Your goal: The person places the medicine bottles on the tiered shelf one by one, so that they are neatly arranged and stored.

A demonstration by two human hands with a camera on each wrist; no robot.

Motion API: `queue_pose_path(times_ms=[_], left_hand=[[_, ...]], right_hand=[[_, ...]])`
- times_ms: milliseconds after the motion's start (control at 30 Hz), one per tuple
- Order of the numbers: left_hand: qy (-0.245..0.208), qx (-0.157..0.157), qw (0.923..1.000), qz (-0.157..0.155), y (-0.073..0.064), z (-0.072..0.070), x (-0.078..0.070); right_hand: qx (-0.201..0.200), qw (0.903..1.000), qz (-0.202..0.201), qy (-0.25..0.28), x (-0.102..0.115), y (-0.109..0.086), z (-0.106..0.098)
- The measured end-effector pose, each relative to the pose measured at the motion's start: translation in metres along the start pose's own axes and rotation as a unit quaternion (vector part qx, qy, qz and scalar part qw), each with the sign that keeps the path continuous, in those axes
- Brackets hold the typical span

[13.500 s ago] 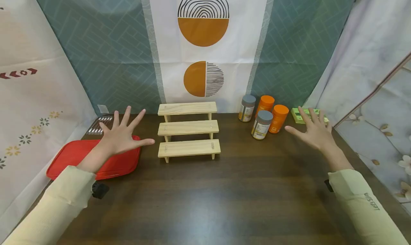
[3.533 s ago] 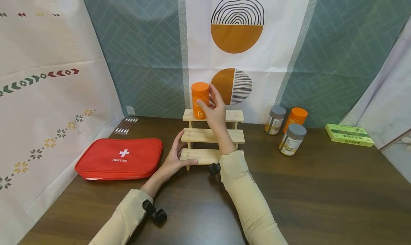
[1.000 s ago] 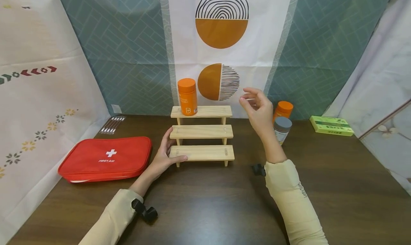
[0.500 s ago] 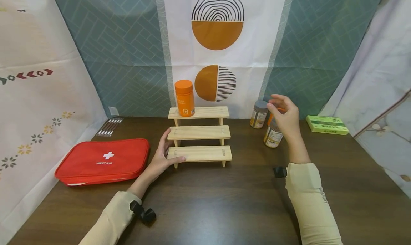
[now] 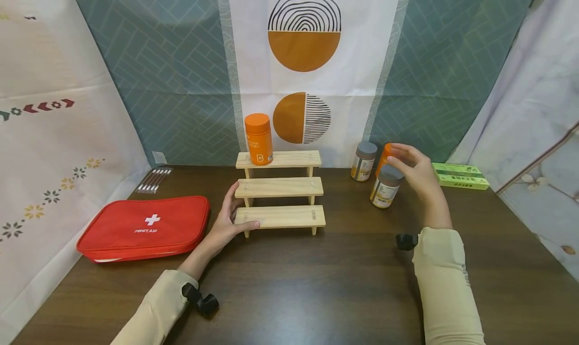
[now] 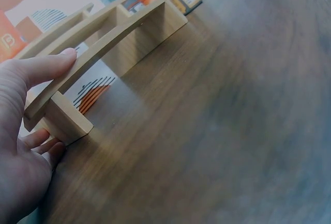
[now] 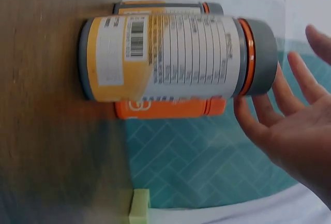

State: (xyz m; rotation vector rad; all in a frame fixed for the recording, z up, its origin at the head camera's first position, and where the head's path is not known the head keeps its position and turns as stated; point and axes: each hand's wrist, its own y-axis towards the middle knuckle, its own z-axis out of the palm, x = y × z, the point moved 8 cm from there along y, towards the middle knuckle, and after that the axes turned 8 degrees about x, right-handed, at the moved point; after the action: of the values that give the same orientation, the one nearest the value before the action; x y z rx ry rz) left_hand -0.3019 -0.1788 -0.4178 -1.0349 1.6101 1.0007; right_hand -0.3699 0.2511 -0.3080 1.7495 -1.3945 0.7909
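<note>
Left hand (image 5: 221, 226) grips three-step wooden stand (image 5: 280, 186) at its 8 o'clock corner, thumb on lowest step, other fingers beside leg. First orange bottle (image 5: 259, 140) stands upright on top step, at 11 o'clock of stand. Right hand (image 5: 420, 173) at 3 o'clock of stand, thumb and fingers spread, near second orange bottle (image 5: 382, 160); whether fingertips touch it, cannot tell. Front grey-lidded jar (image 5: 385, 190) at 8 o'clock of right hand, rear grey-lidded jar (image 5: 363, 163) at 9 o'clock.
</note>
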Motion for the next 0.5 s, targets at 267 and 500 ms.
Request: queue_pose_path(times_ms=[267, 500], left_hand=[[-0.003, 0.003, 1.0000, -0.004, 0.001, 0.002, 0.000], [-0.003, 0.002, 1.0000, 0.000, 0.001, 0.001, 0.001]], right_hand=[[0.093, 0.9951, 0.019, 0.026, -0.014, -0.004, 0.003], [0.152, 0.9872, 0.027, 0.038, -0.024, -0.005, 0.006]])
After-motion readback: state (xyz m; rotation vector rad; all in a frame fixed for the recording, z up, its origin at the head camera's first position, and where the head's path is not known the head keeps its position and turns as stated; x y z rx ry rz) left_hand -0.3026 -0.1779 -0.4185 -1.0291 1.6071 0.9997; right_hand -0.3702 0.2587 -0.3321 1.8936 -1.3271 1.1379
